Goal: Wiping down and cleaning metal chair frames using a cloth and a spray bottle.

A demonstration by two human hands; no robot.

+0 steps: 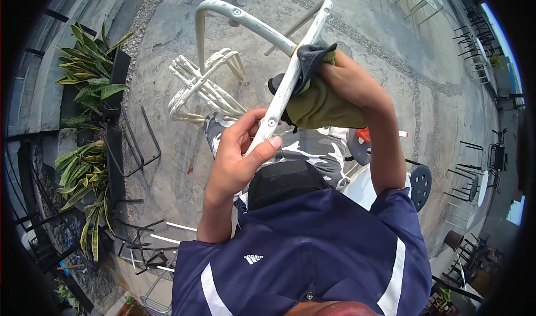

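Note:
A frame of bent white metal tubes (268,31), with worn, streaked paint and screw heads, is held up over my lap. My left hand (247,152) grips the near end of its straight tube, thumb on top. Farther along the same tube, my right hand (349,79) presses a bundled grey and olive cloth (331,106) against it, close to where a curved tube joins. Part of the cloth wraps over the tube's side; the right fingertips are hidden in it. Beyond my knees, similar white tube frames (205,81) lie stacked on the concrete floor.
Potted snake plants (90,161) in black planters line the left side, with black metal frames (142,161) beside them. By my right elbow are a white round surface (360,186) and a black perforated disc (421,188). Tables and chairs (469,186) stand far right.

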